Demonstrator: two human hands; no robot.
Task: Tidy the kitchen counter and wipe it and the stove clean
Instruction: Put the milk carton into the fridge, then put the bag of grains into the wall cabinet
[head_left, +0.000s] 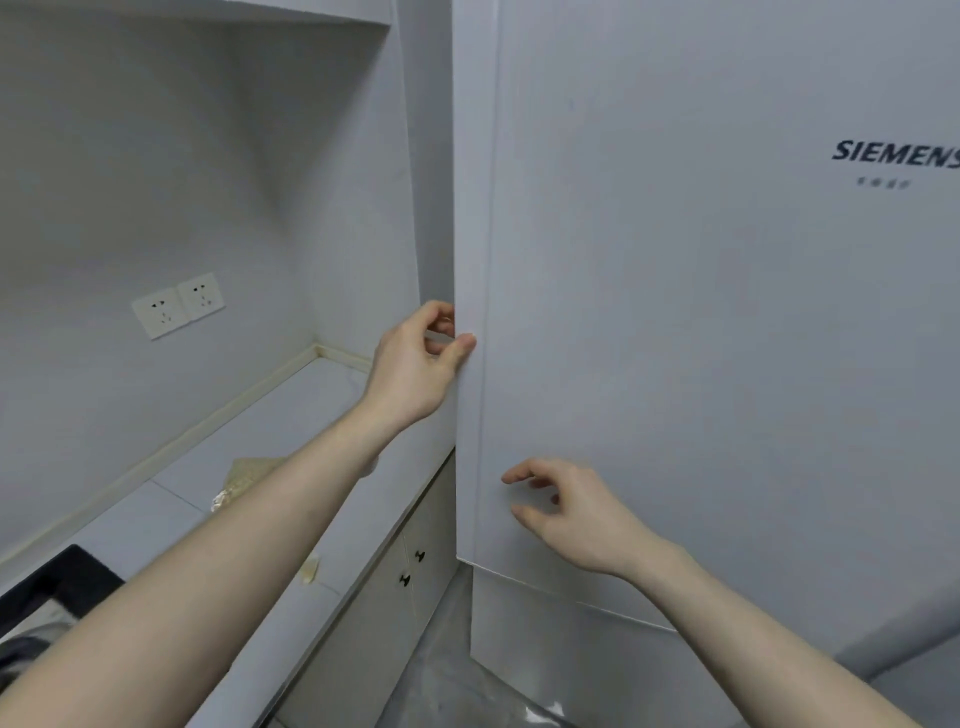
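Fingers and thumb of the left hand (415, 358) are curled round the left edge of the white fridge door (701, 312), which is marked SIEMENS, while the right hand (566, 512) is held loosely curled in front of the door's lower part, nothing being grasped by it. Beyond the left forearm, the pale kitchen counter (291, 415) is seen with a beige cloth (247, 475) lying on it, the dark stove (57, 587) at its near left end, two wall sockets (179, 304) above it and cabinet doors with dark knobs (413, 569) below it.

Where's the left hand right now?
In the head view, centre frame, the left hand grips the left edge of the Siemens fridge door, above the counter and up-left of the right hand.
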